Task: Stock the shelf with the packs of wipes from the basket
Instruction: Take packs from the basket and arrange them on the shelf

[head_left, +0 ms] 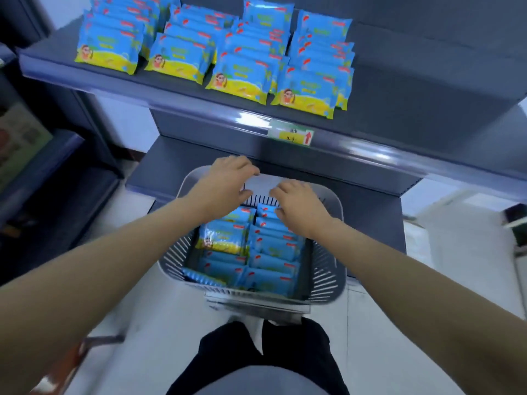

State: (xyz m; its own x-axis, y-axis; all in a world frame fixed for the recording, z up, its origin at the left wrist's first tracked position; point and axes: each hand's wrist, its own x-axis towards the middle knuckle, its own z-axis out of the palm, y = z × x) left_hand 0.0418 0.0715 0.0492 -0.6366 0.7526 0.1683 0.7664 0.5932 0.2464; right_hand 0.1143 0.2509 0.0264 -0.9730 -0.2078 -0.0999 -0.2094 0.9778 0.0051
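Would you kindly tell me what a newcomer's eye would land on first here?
Bright blue-and-yellow plastic packs of wipes lie in four rows on the dark grey shelf at the top. Below, the left hand and right hand reach over a grey slatted plastic basket holding more packs.

Lower packs (pixel 222 266) in the basket (pixel 325 276) lie mostly hidden; price label (pixel 290 134) blurred.

Rowed wipe packs (pixel 239 78) on shelf (pixel 413 81)
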